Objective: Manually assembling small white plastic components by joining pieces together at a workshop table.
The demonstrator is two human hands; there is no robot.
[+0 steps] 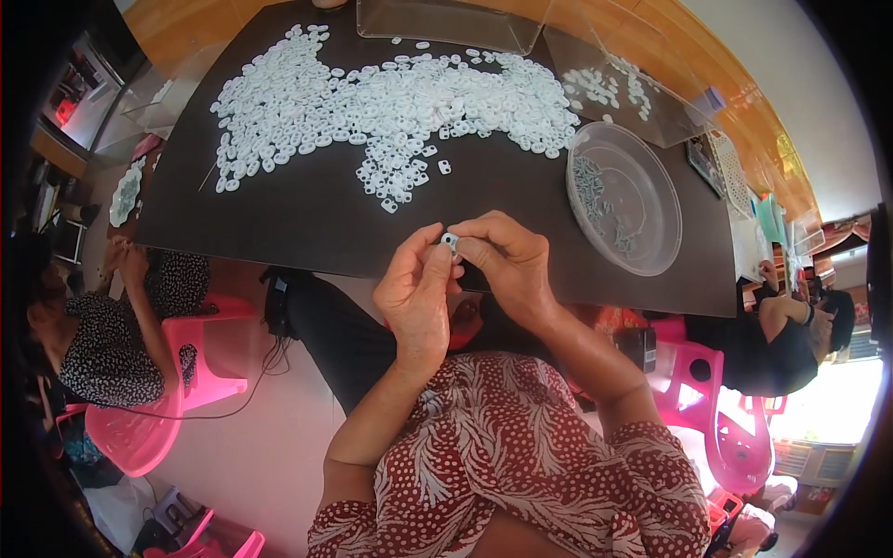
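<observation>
Fingertips (442, 256) of the left hand (415, 302) and right hand (510, 270) pinch a small white piece (450, 239) at the near edge of the dark table (307, 209), where a light, level grip would best leave its hole uncovered.

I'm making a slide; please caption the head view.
Left hand and right hand pinch a small white holed piece before massed white oval pieces.

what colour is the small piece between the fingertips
The small piece is white, seen in the head view.
</observation>
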